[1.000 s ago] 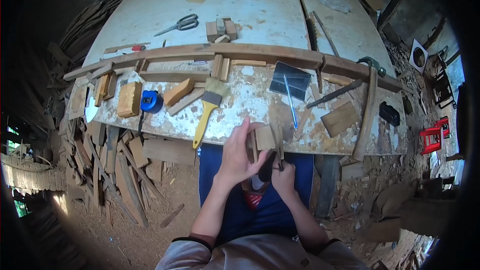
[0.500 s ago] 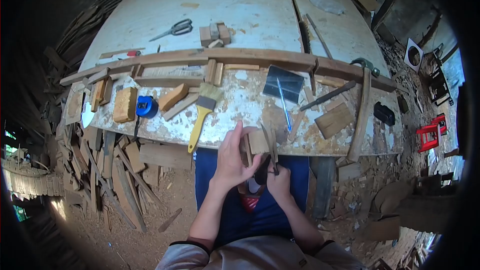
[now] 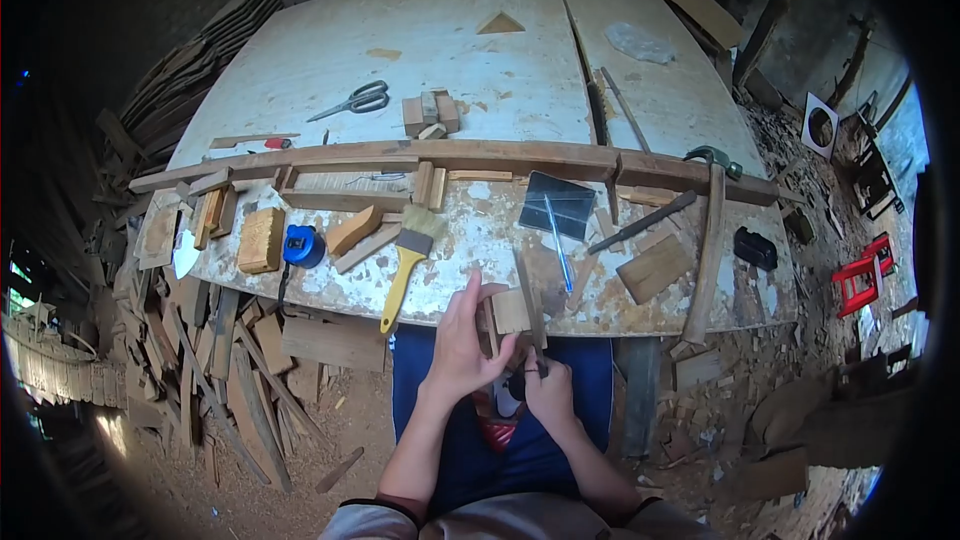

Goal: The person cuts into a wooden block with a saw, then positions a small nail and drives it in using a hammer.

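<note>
At the near edge of the bench my left hand (image 3: 462, 345) is closed around a small wooden block (image 3: 511, 311), thumb in front and fingers behind. A flat strip of wood (image 3: 532, 305) stands along the block's right side. Just below and to the right, my right hand (image 3: 550, 395) is closed around a narrow dark tool (image 3: 541, 367). I cannot tell the tool's kind, as the fingers and block hide much of it. Left of the hands lies a yellow-handled paintbrush (image 3: 405, 275); beyond them, a pen (image 3: 556, 245) rests across a dark square plate (image 3: 540, 202).
A long wooden beam (image 3: 480, 154) crosses the bench (image 3: 330, 60). A hammer (image 3: 707, 260) lies at right near a black object (image 3: 755, 248). At left are a blue tape measure (image 3: 302, 246) and a wood block (image 3: 261, 241). Scissors (image 3: 355, 100) lie beyond the beam; scrap wood (image 3: 240, 380) covers the floor.
The view has tilted up slightly, so the bench sits lower in it. My right hand and its tool have dropped lower against the block; my left hand keeps its hold.
</note>
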The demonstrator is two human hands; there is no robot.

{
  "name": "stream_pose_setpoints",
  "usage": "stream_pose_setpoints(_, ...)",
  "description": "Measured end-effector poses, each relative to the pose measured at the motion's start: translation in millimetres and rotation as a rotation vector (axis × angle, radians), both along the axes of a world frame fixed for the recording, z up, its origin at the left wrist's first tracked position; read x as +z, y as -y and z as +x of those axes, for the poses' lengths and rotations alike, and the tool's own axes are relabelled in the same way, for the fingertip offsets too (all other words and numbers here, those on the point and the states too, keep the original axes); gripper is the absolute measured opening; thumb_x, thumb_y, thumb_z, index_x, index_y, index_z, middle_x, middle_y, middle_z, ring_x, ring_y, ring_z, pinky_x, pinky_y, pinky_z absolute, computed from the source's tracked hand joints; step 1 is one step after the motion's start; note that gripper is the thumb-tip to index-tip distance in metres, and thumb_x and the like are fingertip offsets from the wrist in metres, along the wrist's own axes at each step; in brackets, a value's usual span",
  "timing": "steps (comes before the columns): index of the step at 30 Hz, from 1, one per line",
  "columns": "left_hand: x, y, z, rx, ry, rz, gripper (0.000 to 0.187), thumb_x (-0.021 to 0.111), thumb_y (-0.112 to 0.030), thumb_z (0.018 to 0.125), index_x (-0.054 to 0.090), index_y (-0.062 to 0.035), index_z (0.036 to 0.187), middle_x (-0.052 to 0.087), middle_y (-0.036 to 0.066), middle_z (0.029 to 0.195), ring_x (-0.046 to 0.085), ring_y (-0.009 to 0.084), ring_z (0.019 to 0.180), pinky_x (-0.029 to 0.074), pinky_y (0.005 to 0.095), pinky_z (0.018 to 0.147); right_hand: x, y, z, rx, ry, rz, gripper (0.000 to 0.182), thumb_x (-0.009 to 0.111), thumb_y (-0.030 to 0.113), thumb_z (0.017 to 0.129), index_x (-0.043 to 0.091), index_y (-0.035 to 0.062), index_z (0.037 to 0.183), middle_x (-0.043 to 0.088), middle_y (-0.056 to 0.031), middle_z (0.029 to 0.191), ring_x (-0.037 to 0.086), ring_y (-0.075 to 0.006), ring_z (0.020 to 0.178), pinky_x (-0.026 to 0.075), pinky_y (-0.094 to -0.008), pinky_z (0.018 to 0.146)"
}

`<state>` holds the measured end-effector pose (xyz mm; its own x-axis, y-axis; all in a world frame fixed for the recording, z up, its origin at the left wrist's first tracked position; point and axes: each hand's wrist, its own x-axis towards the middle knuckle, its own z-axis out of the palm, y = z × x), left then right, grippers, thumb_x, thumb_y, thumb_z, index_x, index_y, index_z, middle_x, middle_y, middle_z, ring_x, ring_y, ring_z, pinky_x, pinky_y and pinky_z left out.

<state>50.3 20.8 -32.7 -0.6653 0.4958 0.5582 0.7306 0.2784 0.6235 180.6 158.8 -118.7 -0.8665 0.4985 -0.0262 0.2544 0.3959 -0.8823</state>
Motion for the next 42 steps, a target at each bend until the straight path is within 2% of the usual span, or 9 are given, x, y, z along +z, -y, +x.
stream_pose_setpoints(4, 4.6, -0.9, -6.0, 0.013, -0.037, -0.006, 0.117, 0.087, -0.008, 0.080, 0.013, 0.0010, 0.171, 0.068, 0.024, 0.130, 0.069, 0.0395, 0.116, 0.052, 0.0481, 0.104, -44.6, -1.7, -1.7, -0.054, -0.033, 0.018, 0.043, 0.059, 0.026, 0.109, 0.072, -0.0047, 0.082, 0.065, -0.0314, 0.072, 0.066, -0.0551, 0.077, 0.051, -0.0589, 0.064)
stream_pose_setpoints(7, -0.4, -0.9, -6.5, -0.005, 0.007, 0.012, 0.117, 0.086, -0.007, 0.080, 0.014, 0.0011, 0.170, 0.067, 0.024, 0.131, 0.068, 0.0403, 0.117, 0.052, 0.0487, 0.104, 3.9, -2.0, -8.5, 0.006, -0.038, 0.016, 0.043, 0.058, 0.028, 0.109, 0.074, -0.0043, 0.086, 0.065, -0.0311, 0.072, 0.067, -0.0544, 0.077, 0.051, -0.0594, 0.064)
stream_pose_setpoints(10, 6.1, 0.5, -7.3, 0.001, -0.018, 0.001, 0.116, 0.086, -0.007, 0.080, 0.014, 0.0015, 0.170, 0.067, 0.025, 0.131, 0.068, 0.0405, 0.117, 0.052, 0.0486, 0.104, -48.3, -2.3, -3.0, -0.065, -0.095, 0.045, 0.043, 0.059, 0.028, 0.109, 0.072, -0.0041, 0.084, 0.065, -0.0310, 0.072, 0.066, -0.0551, 0.076, 0.051, -0.0605, 0.066)
stream_pose_setpoints(15, 0.0, 0.2, -3.1, 0.003, -0.017, 0.024, 0.107, 0.085, -0.009, 0.082, 0.020, 0.0057, 0.167, 0.066, 0.026, 0.128, 0.066, 0.0426, 0.113, 0.053, 0.0498, 0.100, 13.2, -3.9, -11.7, -0.003, -0.016, 0.055, 0.042, 0.059, 0.028, 0.109, 0.072, -0.0027, 0.083, 0.065, -0.0310, 0.073, 0.066, -0.0549, 0.076, 0.050, -0.0615, 0.064)
stream_pose_setpoints(19, 6.4, -1.8, -6.0, 0.006, -0.049, 0.035, 0.105, 0.085, -0.009, 0.083, 0.022, 0.0061, 0.166, 0.066, 0.027, 0.126, 0.066, 0.0439, 0.108, 0.055, 0.0499, 0.096, -58.6, -4.2, -1.6, -0.059, -0.013, 0.047, 0.047, 0.059, 0.030, 0.109, 0.070, -0.0039, 0.078, 0.063, -0.0323, 0.071, 0.065, -0.0558, 0.079, 0.049, -0.0621, 0.066)
stream_pose_setpoints(30, -2.1, 0.1, -17.0, 0.003, 0.104, 0.186, 0.107, 0.084, -0.008, 0.084, 0.018, 0.0065, 0.168, 0.066, 0.026, 0.130, 0.068, 0.0434, 0.113, 0.055, 0.0472, 0.101, -26.9, -3.1, 9.0, -0.048, 0.041, 0.086, 0.049, 0.060, 0.031, 0.109, 0.070, -0.0036, 0.076, 0.064, -0.0305, 0.070, 0.066, -0.0546, 0.075, 0.050, -0.0609, 0.065)
stream_pose_setpoints(34, 11.0, -2.4, -12.4, 0.005, 0.033, 0.069, 0.100, 0.083, -0.006, 0.082, 0.027, 0.0085, 0.164, 0.067, 0.026, 0.126, 0.067, 0.0424, 0.112, 0.055, 0.0477, 0.101, -42.6, -6.6, 9.6, -0.035, 0.042, 0.065, 0.049, 0.058, 0.032, 0.110, 0.070, -0.0023, 0.077, 0.065, -0.0305, 0.072, 0.066, -0.0547, 0.075, 0.050, -0.0615, 0.067)
stream_pose_setpoints(39, 19.7, -4.7, -10.6, 0.028, 0.037, 0.112, 0.064, 0.084, -0.003, 0.073, 0.068, 0.0006, 0.135, 0.066, 0.020, 0.126, 0.066, 0.0380, 0.113, 0.056, 0.0431, 0.097, -42.9, -4.9, 9.8, -0.037, 0.052, 0.073, 0.048, 0.057, 0.032, 0.110, 0.072, -0.0029, 0.081, 0.065, -0.0316, 0.073, 0.066, -0.0561, 0.075, 0.051, -0.0616, 0.068)
stream_pose_setpoints(42, 25.2, -3.8, -9.1, 0.024, 0.055, 0.134, 0.061, 0.084, -0.004, 0.073, 0.068, 0.0011, 0.132, 0.065, 0.020, 0.125, 0.066, 0.0385, 0.113, 0.056, 0.0437, 0.097, -51.7, -0.4, 12.2, -0.045, 0.046, 0.061, 0.048, 0.057, 0.032, 0.110, 0.073, -0.0047, 0.083, 0.066, -0.0323, 0.073, 0.066, -0.0564, 0.076, 0.051, -0.0611, 0.068)
